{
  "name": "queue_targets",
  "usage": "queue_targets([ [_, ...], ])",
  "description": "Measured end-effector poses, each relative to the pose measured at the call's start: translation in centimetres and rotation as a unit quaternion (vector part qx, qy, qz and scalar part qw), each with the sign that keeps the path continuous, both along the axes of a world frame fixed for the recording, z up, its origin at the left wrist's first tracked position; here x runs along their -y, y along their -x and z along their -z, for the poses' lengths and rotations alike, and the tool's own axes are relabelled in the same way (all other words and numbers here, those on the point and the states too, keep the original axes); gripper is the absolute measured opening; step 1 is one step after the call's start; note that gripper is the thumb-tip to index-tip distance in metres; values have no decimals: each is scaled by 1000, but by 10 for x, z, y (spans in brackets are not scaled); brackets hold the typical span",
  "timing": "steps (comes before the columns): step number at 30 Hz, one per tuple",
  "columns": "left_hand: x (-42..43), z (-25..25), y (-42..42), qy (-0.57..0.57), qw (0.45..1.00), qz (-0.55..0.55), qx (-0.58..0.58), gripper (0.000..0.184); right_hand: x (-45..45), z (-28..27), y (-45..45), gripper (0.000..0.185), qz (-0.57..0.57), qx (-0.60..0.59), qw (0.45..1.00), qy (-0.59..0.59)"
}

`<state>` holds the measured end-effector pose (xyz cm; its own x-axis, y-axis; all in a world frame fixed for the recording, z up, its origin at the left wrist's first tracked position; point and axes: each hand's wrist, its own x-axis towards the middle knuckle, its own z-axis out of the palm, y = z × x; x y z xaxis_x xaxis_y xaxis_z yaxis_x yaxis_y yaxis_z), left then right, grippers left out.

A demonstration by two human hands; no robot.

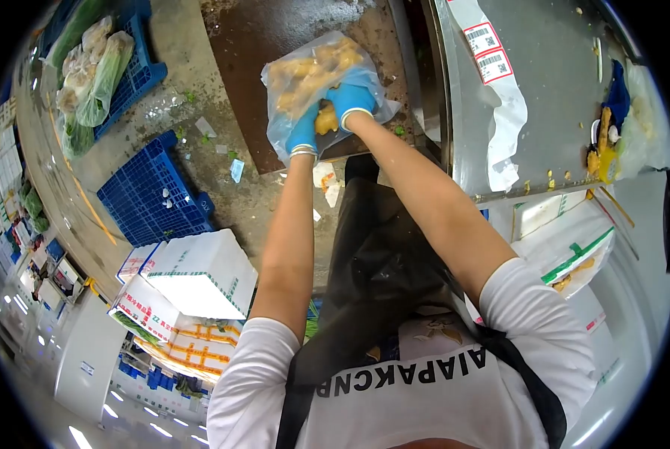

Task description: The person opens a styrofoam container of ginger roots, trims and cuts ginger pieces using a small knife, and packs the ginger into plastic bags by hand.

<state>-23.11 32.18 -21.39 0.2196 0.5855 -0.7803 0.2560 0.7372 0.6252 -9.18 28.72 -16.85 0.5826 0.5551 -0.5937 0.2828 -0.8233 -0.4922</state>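
At twelve o'clock, blue-gloved left hand (pixel 303 135) and blue-gloved right hand (pixel 353 96) touch a clear plastic bag (pixel 290 71) of knobbly yellow pieces (pixel 327 119); finger opening indeterminable, film intervening. Grey metal table (pixel 559 93), two o'clock; blue plastic pallet (pixel 155 191), nine.

Bag (pixel 284 90): thin clear plastic, creased, glossy. Gloves on left hand (pixel 302 133) and right hand (pixel 355 96): smooth, blue, rubber-like, low sheen. Bench top (pixel 567 97): grey metal, smooth, dull sheen. Strip (pixel 509 127): white paper, curled, 2 red-framed labels near its upper end. Slatted pallet (pixel 151 191): blue moulded plastic. Box (pixel 200 271): white foam, matt. Apron (pixel 361 262): black, plastic-like, wrinkled, part glossy. Shirt (pixel 402 408): white cloth, matt. Floor (pixel 189 97): rough, concrete-like, wet shine.
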Motion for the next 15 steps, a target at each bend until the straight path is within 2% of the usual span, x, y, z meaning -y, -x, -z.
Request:
queue_targets([
  [2, 1, -25, -14, -82, 981, 90, -151, 54, 1, 9, 5, 38, 39, -33, 999, 5],
  [6, -1, -81, -36, -61, 932, 170, -314, 51, 2, -1, -4, 41, 45, -141, 989, 9],
  [7, 13, -71, -31, -72, 975, 40, -206, 47, 7, 5, -7, 41, 26, -135, 990, 4],
  [8, 36, -45, -21, -80, 989, -89, -88, 42, 14, 15, -12, 41, 9, -128, 992, -2],
  [9, 47, -65, -22, -53, 990, -124, -46, 37, 22, 19, -17, 42, -7, -119, 993, -7],
  [10, 58, -85, -23, -24, 987, -160, -5, 33, 30, 12, -18, 42, -9, -180, 983, -39],
  [11, 69, -144, -22, 35, 993, -101, -40, 29, 41, 0, -21, 43, -9, -235, 969, -72],
  [12, 82, -163, -20, 31, 996, -87, 1, 29, 56, -15, -31, 44, -8, -281, 954, -104],
  [14, 107, -192, -24, 74, 994, -59, 50, 33, 91, -56, -22, 42, 116, -460, 859, -192],
  [15, 116, -205, -28, 116, 989, -46, 81, 39, 109, -88, -17, 39, 182, -602, 750, -205],
])
